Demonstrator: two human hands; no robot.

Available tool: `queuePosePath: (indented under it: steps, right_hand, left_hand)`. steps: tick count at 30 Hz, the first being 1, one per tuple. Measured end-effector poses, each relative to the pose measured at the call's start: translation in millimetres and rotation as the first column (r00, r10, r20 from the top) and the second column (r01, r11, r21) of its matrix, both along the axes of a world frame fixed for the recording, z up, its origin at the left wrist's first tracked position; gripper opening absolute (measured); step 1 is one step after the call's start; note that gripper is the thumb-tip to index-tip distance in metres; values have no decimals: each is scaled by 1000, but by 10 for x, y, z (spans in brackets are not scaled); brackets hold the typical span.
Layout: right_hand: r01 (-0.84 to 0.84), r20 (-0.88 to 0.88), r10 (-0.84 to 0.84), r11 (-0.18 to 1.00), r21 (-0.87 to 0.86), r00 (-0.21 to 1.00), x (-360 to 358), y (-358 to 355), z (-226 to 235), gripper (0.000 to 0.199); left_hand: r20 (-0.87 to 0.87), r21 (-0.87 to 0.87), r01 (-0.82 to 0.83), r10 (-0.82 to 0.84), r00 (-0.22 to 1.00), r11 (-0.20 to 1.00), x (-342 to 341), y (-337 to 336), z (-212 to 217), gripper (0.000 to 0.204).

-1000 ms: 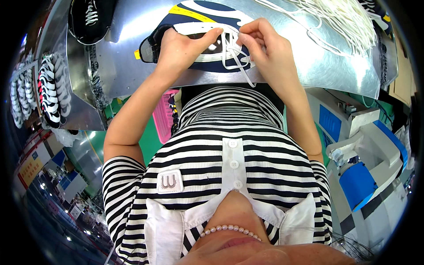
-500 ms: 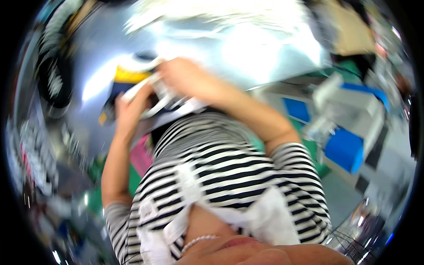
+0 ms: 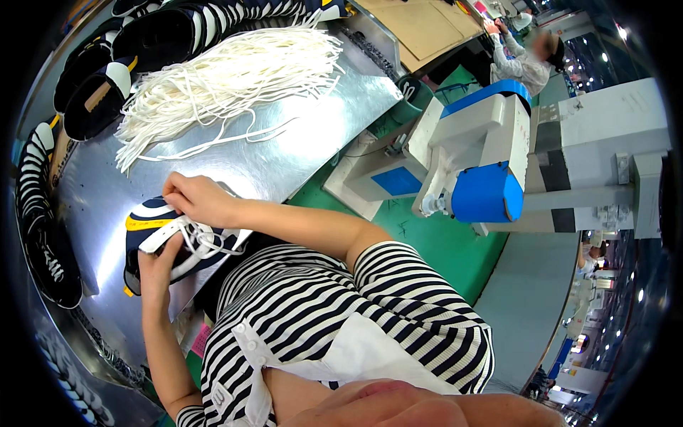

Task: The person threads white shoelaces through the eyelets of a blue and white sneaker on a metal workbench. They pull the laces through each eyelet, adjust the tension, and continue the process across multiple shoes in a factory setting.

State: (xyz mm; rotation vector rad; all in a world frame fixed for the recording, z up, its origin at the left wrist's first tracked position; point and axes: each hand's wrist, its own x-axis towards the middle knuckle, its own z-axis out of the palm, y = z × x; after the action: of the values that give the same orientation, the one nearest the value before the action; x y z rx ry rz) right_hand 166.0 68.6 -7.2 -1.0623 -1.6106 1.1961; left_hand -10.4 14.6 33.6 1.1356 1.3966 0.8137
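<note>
A navy sneaker (image 3: 136, 242) with white parts and a yellow stripe lies near the front edge of the metal table (image 3: 92, 213). White laces (image 3: 203, 242) are threaded through it, loose ends trailing toward my body. My left hand (image 3: 156, 267) is closed on the sneaker at its opening, the thumb beside the white tongue. Over the sneaker's far side, my right hand (image 3: 199, 201) is closed with its fingertips pinched together; what lies between them is hidden. Beyond my hands is a big heap of white shoelaces (image 3: 235, 78), a few strands straying toward me.
Dark shoes (image 3: 50, 242) line the table's left side, and more shoes (image 3: 153, 39) stand at the back. At right is a pale machine with blue covers (image 3: 487, 193). Brown cardboard sheets (image 3: 427, 32) lie at the far right, near a person in white (image 3: 523, 67).
The view has swung and sharpened; more of the machine and the shoes shows now. Both hands stay at the sneaker, the right hand still over its far side.
</note>
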Motion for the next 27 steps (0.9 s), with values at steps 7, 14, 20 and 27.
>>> queuePosePath:
  steps: [7,14,20,27]
  right_hand:
    - [-34,174,72,977,-209,982,-172,-18,-13,26]
    - [71,491,-118,991,113,863,-139,104,-287,23]
    - [60,443,-43,998,-23,895,-62,164,-146,24]
    - [40,325,-41,999,8,945,-58,181,-207,26]
  left_hand:
    - [-91,-89,-63,55,994,994,-217,132,-369,32]
    - [552,167,343,-376,744,924,-442,11,397,16]
    - [-157,176,224,-197,968,959,-419,-213,755,14]
    - [-585,160,190,-62,808,969,19,45,-282,31]
